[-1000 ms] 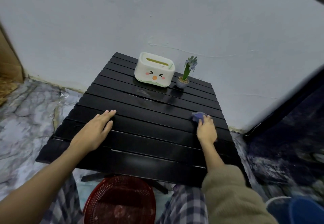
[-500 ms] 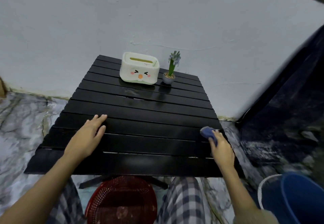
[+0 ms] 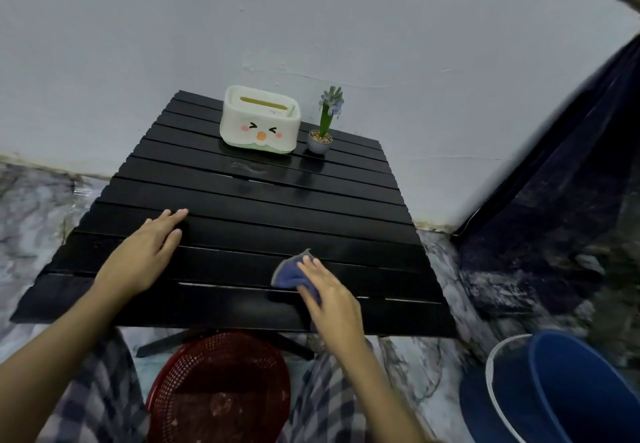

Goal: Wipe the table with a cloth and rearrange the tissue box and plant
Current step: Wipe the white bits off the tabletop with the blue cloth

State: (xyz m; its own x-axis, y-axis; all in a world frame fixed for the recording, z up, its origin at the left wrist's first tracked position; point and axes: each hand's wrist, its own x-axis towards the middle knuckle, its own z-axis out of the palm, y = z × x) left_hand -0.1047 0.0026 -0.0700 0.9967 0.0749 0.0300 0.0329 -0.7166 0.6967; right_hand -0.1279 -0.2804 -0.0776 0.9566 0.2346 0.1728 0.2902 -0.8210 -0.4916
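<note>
A black slatted table [image 3: 242, 200] stands against a white wall. At its far edge sits a cream tissue box [image 3: 259, 120] with a cartoon face, and just right of it a small potted plant [image 3: 323, 124] with a purple flower. My right hand [image 3: 329, 293] presses a blue cloth [image 3: 289, 273] flat on the near slats, right of centre. My left hand [image 3: 145, 252] lies flat on the near left part of the table, fingers apart, holding nothing.
A red mesh basket [image 3: 218, 383] sits on the marble floor under the table's near edge, between my knees in checked trousers. A blue bucket [image 3: 568, 390] stands at the lower right. A dark curtain [image 3: 571, 165] hangs at the right.
My right hand has slid the cloth from the right edge leftward and nearer along the front slats. The left hand stays planted; the head view has shifted slightly.
</note>
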